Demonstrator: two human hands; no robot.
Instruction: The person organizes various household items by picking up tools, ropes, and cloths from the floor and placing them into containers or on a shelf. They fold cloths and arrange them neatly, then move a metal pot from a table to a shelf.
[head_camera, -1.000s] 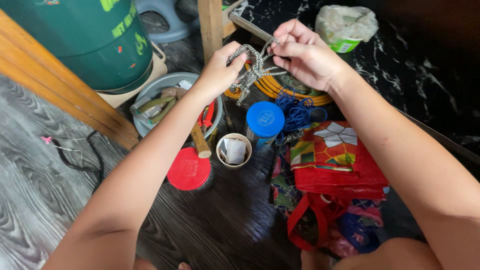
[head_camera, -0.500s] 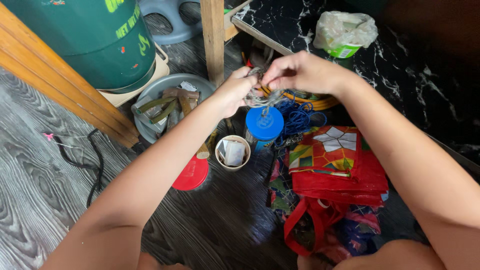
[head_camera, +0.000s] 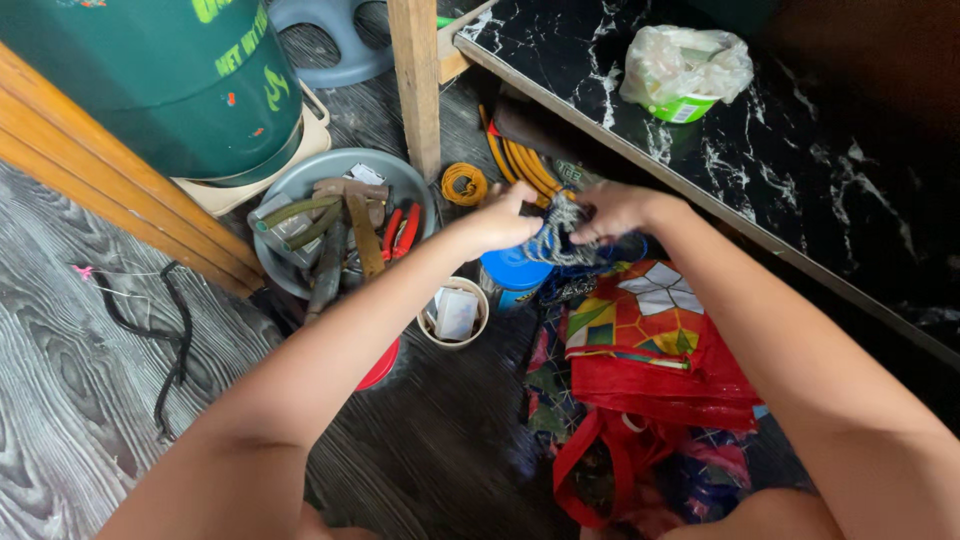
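Nearest, red patterned bag (head_camera: 665, 375) on the dark floor. Above it, left hand (head_camera: 500, 220) and right hand (head_camera: 615, 208), lowered since 1 second ago, both pinching a tangled bundle of grey cord (head_camera: 555, 238) just over a blue-lidded jar (head_camera: 512, 272). Looks like bunching the cord tighter now. Left, bowl of tools (head_camera: 300, 185). Farther, black marble shelf (head_camera: 800, 170), green cylinder (head_camera: 170, 80).

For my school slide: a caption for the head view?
Both hands grip a tangled wire bundle above a blue-lidded jar.
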